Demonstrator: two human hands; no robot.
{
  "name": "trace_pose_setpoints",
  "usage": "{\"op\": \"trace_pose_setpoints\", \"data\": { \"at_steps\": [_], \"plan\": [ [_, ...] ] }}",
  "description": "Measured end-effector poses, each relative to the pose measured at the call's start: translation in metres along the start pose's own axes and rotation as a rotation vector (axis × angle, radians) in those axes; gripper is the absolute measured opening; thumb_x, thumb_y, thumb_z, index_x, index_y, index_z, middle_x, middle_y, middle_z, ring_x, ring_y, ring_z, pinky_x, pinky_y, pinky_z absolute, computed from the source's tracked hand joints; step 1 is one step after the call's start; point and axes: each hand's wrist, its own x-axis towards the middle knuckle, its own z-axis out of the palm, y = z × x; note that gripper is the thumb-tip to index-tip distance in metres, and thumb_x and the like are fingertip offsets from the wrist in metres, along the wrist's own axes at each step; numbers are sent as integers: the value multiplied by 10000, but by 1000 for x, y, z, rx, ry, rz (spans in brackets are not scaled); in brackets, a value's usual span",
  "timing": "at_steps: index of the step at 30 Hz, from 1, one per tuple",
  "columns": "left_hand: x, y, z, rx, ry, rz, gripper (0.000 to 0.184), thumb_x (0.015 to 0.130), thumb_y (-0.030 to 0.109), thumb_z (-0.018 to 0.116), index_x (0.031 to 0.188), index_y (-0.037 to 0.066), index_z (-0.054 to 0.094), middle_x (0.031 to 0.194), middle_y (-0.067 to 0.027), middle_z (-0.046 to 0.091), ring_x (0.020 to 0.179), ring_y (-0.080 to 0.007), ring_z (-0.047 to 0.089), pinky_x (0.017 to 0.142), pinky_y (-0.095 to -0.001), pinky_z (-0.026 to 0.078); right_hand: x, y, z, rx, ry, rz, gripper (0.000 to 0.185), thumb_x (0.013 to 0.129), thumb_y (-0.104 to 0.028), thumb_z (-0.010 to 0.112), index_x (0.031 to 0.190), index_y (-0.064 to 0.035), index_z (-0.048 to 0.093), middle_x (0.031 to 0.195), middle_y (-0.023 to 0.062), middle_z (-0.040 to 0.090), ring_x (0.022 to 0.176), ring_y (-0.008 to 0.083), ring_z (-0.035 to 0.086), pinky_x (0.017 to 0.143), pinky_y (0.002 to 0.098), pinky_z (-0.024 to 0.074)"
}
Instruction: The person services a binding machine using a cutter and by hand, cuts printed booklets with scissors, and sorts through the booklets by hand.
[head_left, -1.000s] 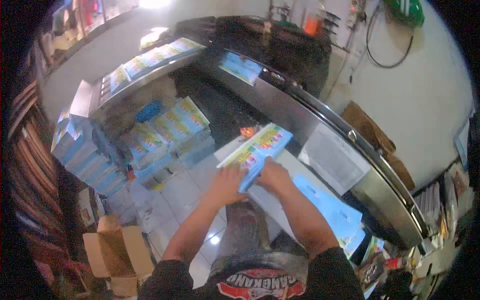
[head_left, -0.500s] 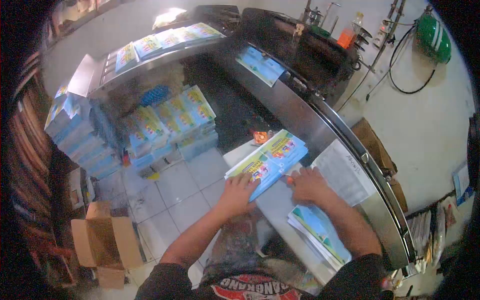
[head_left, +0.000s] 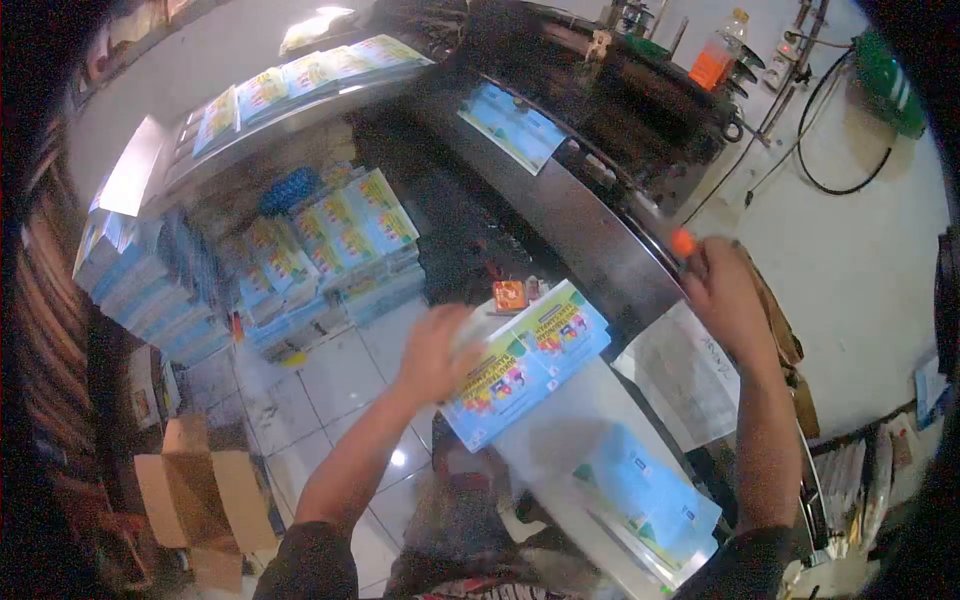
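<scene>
A stack of printed sheets, yellow and blue with cartoon figures, lies across the white work board. My left hand is at the stack's left end, smeared by motion; whether it touches the paper is unclear. Raised well to the right, over the metal machine edge, my right hand is closed round a small tool with an orange end; its exact kind does not show. Nearer my body, a second pile of blue and green sheets rests on the board.
Tall stacks of printed sheets stand on the tiled floor beyond, with more bundles at the left. An open cardboard box sits lower left. A small orange packet lies behind the sheets; a handwritten paper is at the right.
My right hand has lifted up and right, off the sheets, with the orange-ended tool. My left hand has moved up and left, no longer flat over the stack. The near pile shows more of its top.
</scene>
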Motion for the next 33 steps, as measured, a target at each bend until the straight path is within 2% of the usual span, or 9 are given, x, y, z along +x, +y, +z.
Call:
{"op": "trace_pose_setpoints", "data": {
  "at_steps": [3, 8, 11, 12, 13, 20, 22, 28, 33],
  "plan": [
    [50, -25, 12, -82, 41, -119, 480, 853, 378, 569, 1179, 28, 532, 1214, -229, 509, 1127, -388, 476, 972, -435, 372, 84, 0, 15, -1, 122, -52, 283, 795, -135, 559, 1024, 22, 509, 1005, 271, 572, 948, 442, 552, 830, 478, 446],
    [72, -84, 76, -200, -217, -358, 423, 920, 327, 444, 1191, 10, 517, 1166, -250, 537, 1089, -403, 505, 939, -443, 402, 209, -3, 57, -245, -28, 104, 279, 777, -128, 505, 994, 38, 563, 988, 269, 598, 961, 402, 577, 834, 468, 448],
    [73, -59, 45, -138, -240, -381, 443, 914, 341, 451, 1218, 22, 500, 1177, -237, 531, 1093, -396, 504, 937, -442, 405, 260, 10, 80, -273, -122, 146, 302, 769, -117, 502, 1008, 56, 568, 1032, 271, 592, 1012, 396, 563, 872, 452, 446],
    [74, -54, 39, -109, -286, -372, 455, 911, 351, 459, 1229, 28, 492, 1180, -233, 529, 1095, -393, 505, 939, -438, 405, 267, 8, 85, -278, -129, 144, 302, 769, -117, 502, 1008, 56, 568, 1032, 271, 592, 1012, 396, 563, 872, 452, 446],
    [73, -60, 45, -114, -264, -385, 577, 895, 477, 439, 1227, 9, 504, 1141, -231, 550, 1072, -376, 520, 911, -430, 420, 270, 6, 85, -286, -108, 125, 305, 768, -120, 503, 1006, 59, 572, 1032, 273, 591, 1009, 398, 564, 872, 452, 445],
    [68, -69, 46, -245, -298, -328, 496, 889, 380, 512, 1237, 27, 490, 1184, -217, 533, 1096, -375, 514, 931, -416, 423, 291, 0, 100, -383, -133, 80, 301, 774, -152, 511, 968, 68, 582, 1003, 279, 599, 1001, 404, 567, 879, 446, 447],
    [66, -72, 47, -256, -217, -295, 475, 870, 370, 521, 1202, 31, 524, 1128, -195, 565, 1033, -371, 543, 865, -434, 446, 296, -7, 101, -404, -151, 114, 302, 777, -160, 513, 964, 67, 583, 994, 274, 603, 994, 405, 570, 874, 446, 451],
    [61, -72, 48, -194, -208, -284, 538, 845, 442, 541, 1198, 36, 525, 1130, -194, 567, 1004, -375, 566, 833, -448, 464, 299, -15, 99, -358, -47, 204, 291, 778, -197, 537, 919, 45, 614, 987, 279, 605, 935, 406, 599, 829, 439, 475],
    [60, -74, 50, -160, -181, -263, 533, 834, 460, 553, 1163, 41, 543, 1078, -179, 581, 969, -362, 580, 819, -452, 470, 299, -22, 83, -310, -245, 156, 328, 770, -185, 544, 1001, 40, 602, 1024, 261, 610, 961, 381, 602, 848, 432, 471]
  ]
}}
